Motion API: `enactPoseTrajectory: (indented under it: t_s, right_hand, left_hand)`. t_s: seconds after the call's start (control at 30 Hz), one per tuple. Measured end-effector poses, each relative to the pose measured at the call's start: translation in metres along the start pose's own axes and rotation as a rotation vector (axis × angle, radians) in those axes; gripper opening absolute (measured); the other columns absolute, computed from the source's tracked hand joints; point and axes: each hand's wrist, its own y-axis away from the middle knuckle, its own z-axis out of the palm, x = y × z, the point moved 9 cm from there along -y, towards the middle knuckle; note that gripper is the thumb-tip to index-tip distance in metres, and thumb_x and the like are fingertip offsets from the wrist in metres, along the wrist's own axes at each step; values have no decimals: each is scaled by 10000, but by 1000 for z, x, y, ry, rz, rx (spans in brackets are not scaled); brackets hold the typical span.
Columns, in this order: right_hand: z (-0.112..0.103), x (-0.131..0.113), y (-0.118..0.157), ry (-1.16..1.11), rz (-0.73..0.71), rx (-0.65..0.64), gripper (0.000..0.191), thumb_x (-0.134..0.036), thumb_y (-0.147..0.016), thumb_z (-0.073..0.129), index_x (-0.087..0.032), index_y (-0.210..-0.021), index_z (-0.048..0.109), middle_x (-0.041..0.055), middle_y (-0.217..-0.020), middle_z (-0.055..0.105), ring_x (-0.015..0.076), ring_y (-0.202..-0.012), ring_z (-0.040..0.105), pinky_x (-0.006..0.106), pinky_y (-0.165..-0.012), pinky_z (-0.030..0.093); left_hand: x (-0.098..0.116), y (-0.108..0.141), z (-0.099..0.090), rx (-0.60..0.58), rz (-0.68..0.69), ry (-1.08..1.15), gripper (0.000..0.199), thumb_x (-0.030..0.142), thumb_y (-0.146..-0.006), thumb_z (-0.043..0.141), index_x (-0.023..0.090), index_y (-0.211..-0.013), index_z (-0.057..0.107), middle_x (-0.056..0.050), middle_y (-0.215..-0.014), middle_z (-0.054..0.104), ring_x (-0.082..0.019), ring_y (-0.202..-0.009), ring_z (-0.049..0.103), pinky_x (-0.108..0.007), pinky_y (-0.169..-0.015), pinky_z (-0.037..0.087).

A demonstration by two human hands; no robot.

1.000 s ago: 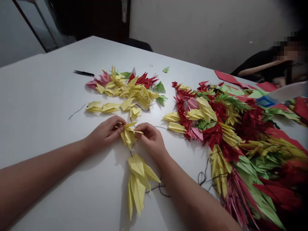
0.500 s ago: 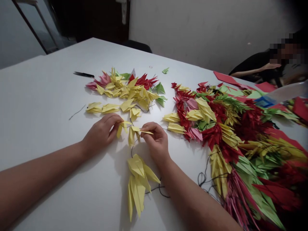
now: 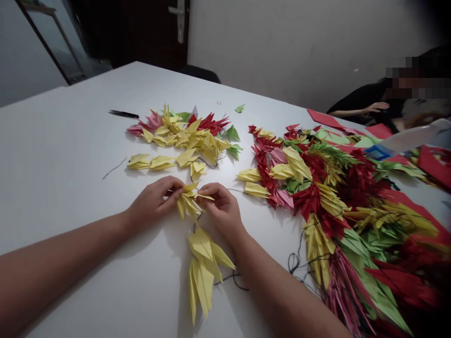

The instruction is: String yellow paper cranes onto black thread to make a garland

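White tabletop (image 3: 84, 141) lies beneath left fingers (image 3: 171, 183) and right fingers (image 3: 213, 188), both pinching yellow folded paper (image 3: 187, 205).

I get my single feed from the head camera, worn above and behind the left hand (image 3: 157, 199) and right hand (image 3: 223, 206), facing forward and down over them. It's close enough that I can tell single fingers apart, yet wide enough to take in both forearms (image 3: 70, 258). Past the hands I see across the white table (image 3: 70, 141), its far corner ahead of the left hand, then the dark door (image 3: 148, 33) and, ahead of the right hand, the wall (image 3: 268, 47). Rightward of the right hand, my view covers the paper pile (image 3: 303, 188) and, farther off, a co-worker (image 3: 355, 101).
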Motion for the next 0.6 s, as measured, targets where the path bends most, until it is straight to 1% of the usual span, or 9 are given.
enactPoseTrajectory:
  t_s: [0.13, 0.27, 0.43, 0.53, 0.6]
  right_hand:
    - [-2, 7, -1, 17, 39, 14, 73, -174, -673, 606, -197, -732, 570, 12, -807, 586, 125, -753, 581, 289, -721, 506]
    - [-6, 4, 0, 84, 10, 50, 52, -183, -695, 613, -194, -730, 575, 12, -787, 584, 124, -746, 577, 280, -711, 505]
    - [-3, -10, 1, 150, -80, 22, 60, -141, -693, 618, -190, -703, 585, 19, -786, 582, 126, -747, 578, 275, -699, 506]
    - [0, -13, 1, 160, -89, 3, 63, -133, -693, 609, -194, -688, 591, 23, -782, 584, 131, -741, 582, 278, -682, 511]
    - [2, -13, 1, 155, -88, -19, 53, -150, -701, 609, -202, -694, 597, 25, -787, 587, 136, -749, 587, 282, -680, 516]
  left_hand:
    - [-6, -1, -3, 20, -57, 75, 263, 402, -840, 430, 176, -874, 559, -44, -819, 623, -168, -740, 588, -276, -650, 496]
    - [-8, -1, -3, 22, -58, 147, 267, 403, -852, 444, 172, -880, 575, -49, -851, 618, -168, -784, 585, -281, -688, 501]
    - [-8, -2, 3, -19, -37, 238, 273, 419, -773, 583, 166, -876, 580, -48, -890, 572, -155, -802, 582, -251, -688, 537]
    - [-7, -5, 7, -56, -18, 236, 264, 407, -748, 615, 165, -853, 609, -47, -876, 557, -156, -800, 582, -243, -664, 540]
    - [-4, -6, 9, -85, 2, 202, 251, 398, -746, 614, 172, -855, 640, -46, -860, 558, -152, -779, 580, -228, -623, 530]
